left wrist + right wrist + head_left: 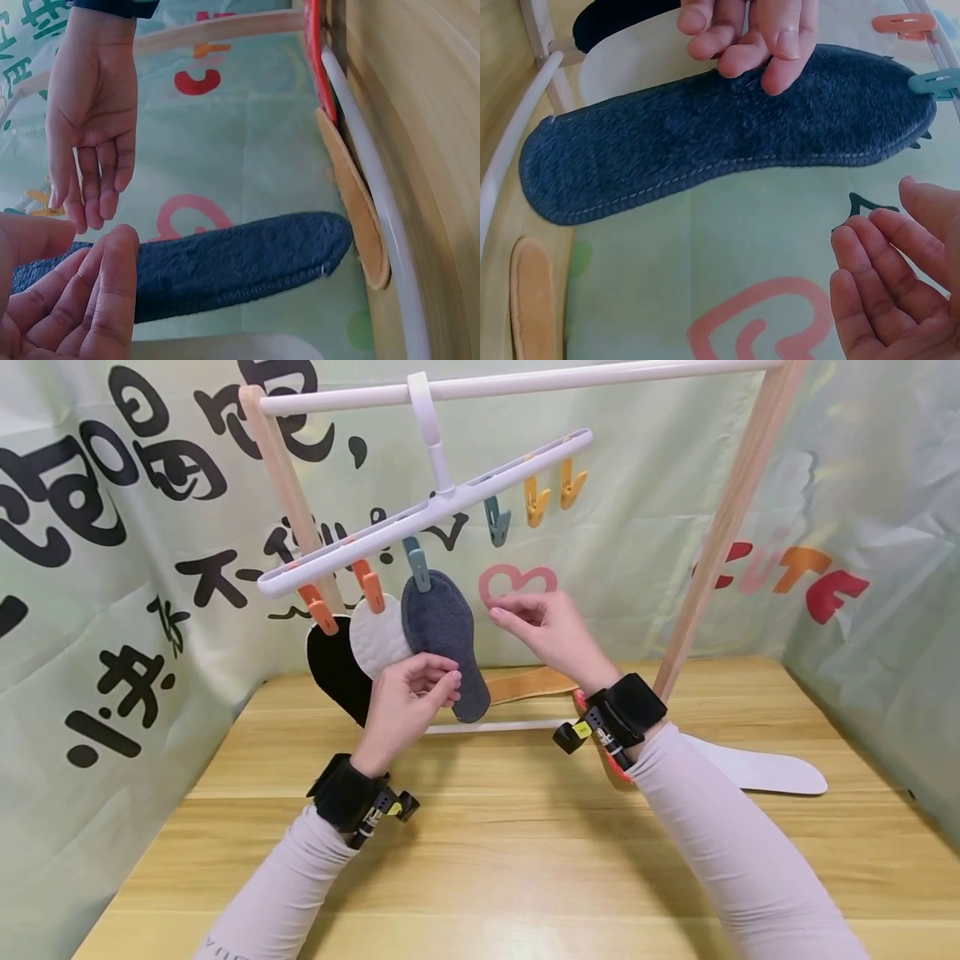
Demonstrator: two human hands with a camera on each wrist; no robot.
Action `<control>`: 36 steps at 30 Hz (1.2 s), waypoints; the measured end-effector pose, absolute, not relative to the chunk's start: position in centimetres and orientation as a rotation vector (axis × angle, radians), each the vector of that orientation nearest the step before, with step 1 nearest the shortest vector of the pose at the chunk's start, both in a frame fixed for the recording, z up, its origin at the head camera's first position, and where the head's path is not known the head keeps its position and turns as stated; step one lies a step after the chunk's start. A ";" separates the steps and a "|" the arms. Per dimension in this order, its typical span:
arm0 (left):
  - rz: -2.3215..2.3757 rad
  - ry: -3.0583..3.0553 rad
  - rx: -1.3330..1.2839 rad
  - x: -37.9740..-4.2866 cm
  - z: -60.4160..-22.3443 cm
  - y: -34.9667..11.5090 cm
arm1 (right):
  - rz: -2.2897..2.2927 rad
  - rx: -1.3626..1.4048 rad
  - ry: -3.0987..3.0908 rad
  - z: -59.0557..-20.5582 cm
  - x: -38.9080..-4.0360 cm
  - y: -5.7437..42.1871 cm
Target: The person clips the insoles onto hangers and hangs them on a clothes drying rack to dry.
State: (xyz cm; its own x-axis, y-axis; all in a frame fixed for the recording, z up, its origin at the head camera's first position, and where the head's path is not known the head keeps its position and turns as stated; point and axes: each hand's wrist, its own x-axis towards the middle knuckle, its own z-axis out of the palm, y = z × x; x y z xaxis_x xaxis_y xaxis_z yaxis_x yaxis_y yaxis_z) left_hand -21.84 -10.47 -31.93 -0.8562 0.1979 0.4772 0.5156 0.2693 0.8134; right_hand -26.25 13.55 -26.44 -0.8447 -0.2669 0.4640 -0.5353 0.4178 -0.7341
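Note:
A dark blue fuzzy insole [442, 631] hangs by a blue clip [417, 564] from a tilted white hanger [465, 495]. My left hand [405, 697] is in front of it, fingers loosely bent, with nothing visible between them; whether they touch the insole I cannot tell. To the insole's right, my right hand [555, 631] is raised with nothing in it, its fingers nearly straight in the right wrist view. Left of the blue insole hang a white insole [378, 635] and a black insole [336, 664], each from an orange clip [371, 589].
A teal clip [497, 521] and two yellow clips [536, 502] hang bare on the hanger's right half. The rack's wooden post [723, 527] stands at right. On the table lie a tan insole [532, 683], a red-edged insole [617, 764] and a white-topped insole [780, 768].

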 end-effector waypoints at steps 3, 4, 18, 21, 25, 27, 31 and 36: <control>-1.612 -2.277 -0.675 -21.9 -32.0 -10.2 | 1.391 0.696 -2.413 -26.8 -26.4 14.0; -1.610 -2.282 -0.681 -21.9 -32.0 -10.1 | 1.388 0.693 -2.419 -26.9 -26.4 14.1; -1.560 -2.345 -0.751 -22.5 -32.6 -8.0 | 1.348 0.572 -2.543 -29.1 -26.8 16.3; -1.534 -2.368 -0.745 -22.6 -32.7 -7.6 | 1.360 0.552 -2.566 -29.5 -26.9 16.8; -1.544 -2.383 -0.740 -22.9 -32.7 -7.0 | 1.374 0.539 -2.584 -30.0 -26.9 17.4; -1.536 -2.389 -0.740 -23.0 -32.7 -6.7 | 1.388 0.532 -2.589 -30.2 -26.9 17.7; -1.515 -2.397 -0.742 -23.2 -32.6 -6.2 | 1.426 0.502 -2.609 -30.5 -26.9 18.2; -1.496 -2.420 -0.731 -23.6 -32.5 -5.8 | 1.425 0.474 -2.650 -31.0 -27.1 18.6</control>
State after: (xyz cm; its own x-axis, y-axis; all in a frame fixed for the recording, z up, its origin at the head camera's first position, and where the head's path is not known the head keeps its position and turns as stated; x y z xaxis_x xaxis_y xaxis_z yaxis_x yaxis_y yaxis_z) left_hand -23.55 -5.77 -32.49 -0.8565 0.3028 0.4179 0.5092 0.3641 0.7798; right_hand -27.12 18.55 -30.97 -0.9471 -0.2256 0.2282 -0.3148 0.5151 -0.7973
